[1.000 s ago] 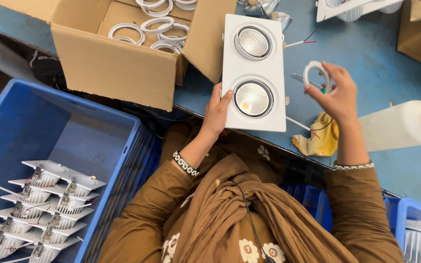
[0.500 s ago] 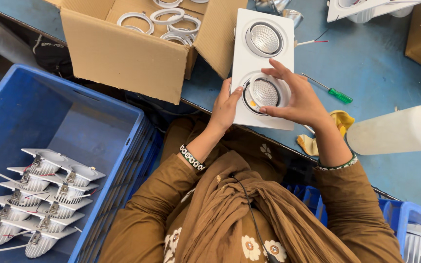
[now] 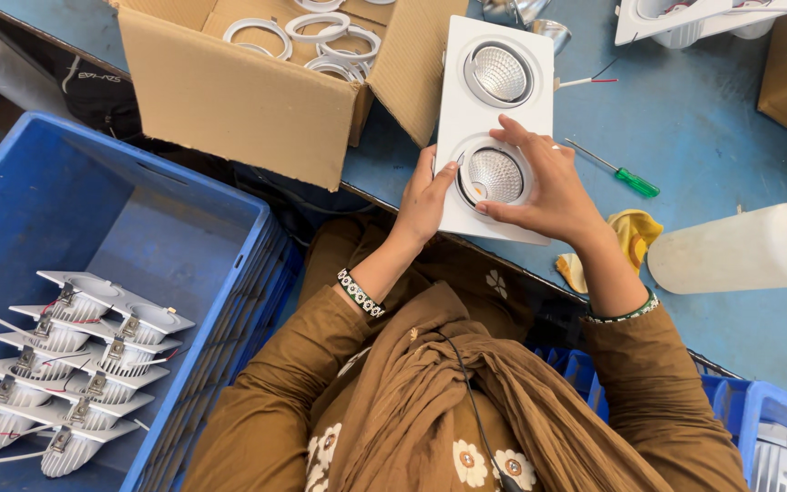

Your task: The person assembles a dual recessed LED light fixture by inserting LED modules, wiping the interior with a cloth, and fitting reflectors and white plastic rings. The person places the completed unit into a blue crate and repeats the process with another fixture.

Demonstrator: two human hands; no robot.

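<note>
A white rectangular twin-lamp fixture (image 3: 494, 109) lies on the blue table (image 3: 703, 137), with two round reflectors, one far and one near. My left hand (image 3: 425, 196) holds the fixture's near left edge. My right hand (image 3: 548, 182) rests over the near reflector (image 3: 494, 175), fingers curled around its white ring. Red and white wires stick out of the fixture's right side.
An open cardboard box (image 3: 257, 87) with several white rings stands at the left. A green-handled screwdriver (image 3: 626, 175), a yellow cloth (image 3: 635, 239) and a white plastic bottle (image 3: 740, 248) lie to the right. A blue crate (image 3: 138, 237) below left holds stacked fixtures (image 3: 66, 355).
My right hand brought a white ring from the right onto the near reflector and now presses around it. The left hand stayed on the fixture's edge.
</note>
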